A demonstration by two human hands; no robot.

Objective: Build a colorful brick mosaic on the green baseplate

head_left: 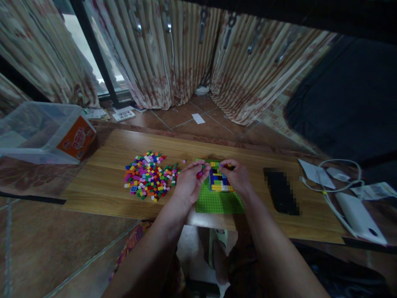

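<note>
A green baseplate lies on the wooden table, with a low block of yellow, blue, white and black toy bricks built on its upper part. My left hand is turned palm up at the baseplate's left edge, its fingers curled around a few small bricks, pink and green among them. Over the upper right of the built block, my right hand has its thumb and fingertips pinched together. What sits between those fingertips is too small to make out. The right fingers hide part of the block.
A pile of loose multicoloured bricks spreads left of my hands. To the right lies a blurred black phone-like object. Beyond it are a white cable and white device. A clear plastic bin stands far left.
</note>
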